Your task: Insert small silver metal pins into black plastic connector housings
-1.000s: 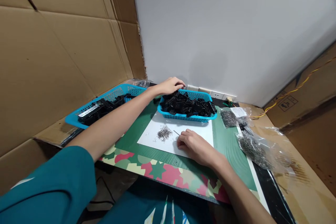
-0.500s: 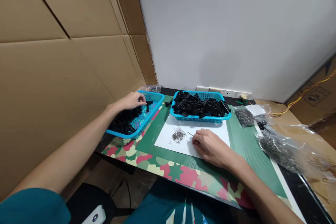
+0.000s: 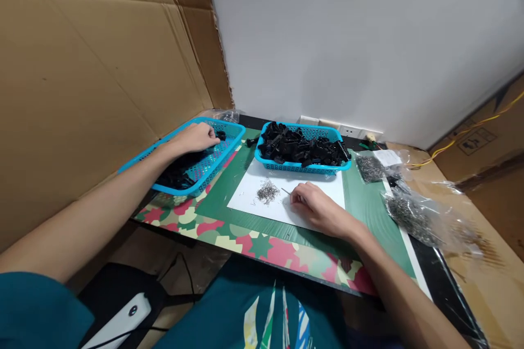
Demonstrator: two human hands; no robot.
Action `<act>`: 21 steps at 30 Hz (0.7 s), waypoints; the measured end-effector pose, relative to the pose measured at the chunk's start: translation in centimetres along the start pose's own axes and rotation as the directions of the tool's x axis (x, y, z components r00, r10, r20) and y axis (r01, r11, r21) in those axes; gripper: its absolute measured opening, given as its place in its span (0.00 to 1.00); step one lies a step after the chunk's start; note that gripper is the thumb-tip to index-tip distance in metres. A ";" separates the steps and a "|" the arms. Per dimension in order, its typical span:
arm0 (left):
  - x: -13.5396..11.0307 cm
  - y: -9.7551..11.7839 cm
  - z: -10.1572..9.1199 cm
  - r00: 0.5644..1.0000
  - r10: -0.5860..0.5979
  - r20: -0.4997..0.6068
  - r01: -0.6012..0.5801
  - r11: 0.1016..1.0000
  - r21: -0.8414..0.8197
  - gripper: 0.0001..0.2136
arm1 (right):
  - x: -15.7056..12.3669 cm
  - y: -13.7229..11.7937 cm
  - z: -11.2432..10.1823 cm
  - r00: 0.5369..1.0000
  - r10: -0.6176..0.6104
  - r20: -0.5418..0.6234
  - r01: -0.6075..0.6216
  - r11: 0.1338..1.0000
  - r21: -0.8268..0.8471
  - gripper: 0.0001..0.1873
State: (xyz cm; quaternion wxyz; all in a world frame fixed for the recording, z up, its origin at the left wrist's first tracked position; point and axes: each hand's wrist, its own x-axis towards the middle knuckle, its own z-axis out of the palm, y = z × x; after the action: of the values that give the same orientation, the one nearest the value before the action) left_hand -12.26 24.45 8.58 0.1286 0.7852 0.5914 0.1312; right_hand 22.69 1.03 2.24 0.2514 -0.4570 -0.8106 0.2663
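Note:
My left hand [image 3: 198,137] is over the left blue basket [image 3: 192,191], fingers curled downward. Close to its fingertips lies a black plastic part [image 3: 221,135]; whether the fingers hold one is hidden. More black parts [image 3: 176,177] lie in that basket beneath my wrist. My right hand [image 3: 313,204] rests on the white paper [image 3: 245,202], closed around a thin metal rod-like tool [image 3: 285,191] whose end points left. Just left of that end is a small heap of tiny metal pieces [image 3: 268,192], with a few scattered around it.
Behind the paper stands a second blue basket [image 3: 303,168] heaped with black parts [image 3: 303,144]. Clear bags of metal pieces [image 3: 411,218] lie at the right. Cardboard [image 3: 102,65] walls the left side, and a white wall [image 3: 347,38] with sockets [image 3: 350,131] rises behind.
The view has shifted, so the table appears higher and further left. My left hand stays in the left basket with its fingers more curled. My right hand keeps its hold on the tool.

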 end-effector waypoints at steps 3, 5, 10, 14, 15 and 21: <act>-1.2 1.2 -1.5 0.991 0.002 -0.137 -0.003 1.000 -0.008 0.08 | -0.3 -0.2 -0.8 0.998 0.045 -0.046 -0.035 0.978 0.205 0.07; -2.6 2.7 -2.4 0.977 0.049 -0.208 -0.064 0.996 -0.064 0.10 | -0.3 -0.3 -1.1 0.996 0.081 -0.049 -0.055 0.917 0.395 0.09; -7.1 7.5 -2.0 0.924 0.202 -0.324 -0.309 0.894 -0.325 0.16 | 0.2 -0.7 -1.0 0.994 0.094 -0.053 -0.022 0.657 0.754 0.14; -10.9 10.2 1.4 0.938 0.220 -0.268 -0.341 0.726 -0.597 0.14 | 0.4 -0.7 -0.9 0.992 0.117 -0.045 -0.034 0.596 0.802 0.17; -11.7 10.5 2.5 0.952 0.191 -0.241 -0.304 0.698 -0.649 0.12 | 0.4 -0.7 -0.9 0.991 0.124 -0.045 -0.039 0.599 0.800 0.17; -15.7 12.1 8.5 0.999 -0.053 0.008 0.031 0.444 -0.895 0.16 | 0.5 -0.5 -0.6 0.991 0.111 -0.071 -0.014 0.625 0.781 0.17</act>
State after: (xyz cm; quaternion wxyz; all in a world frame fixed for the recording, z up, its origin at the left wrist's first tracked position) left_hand -2.52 5.69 4.13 0.5198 0.5835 0.4543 0.4278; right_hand 22.57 1.35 3.10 0.4597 -0.3455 -0.5842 0.5727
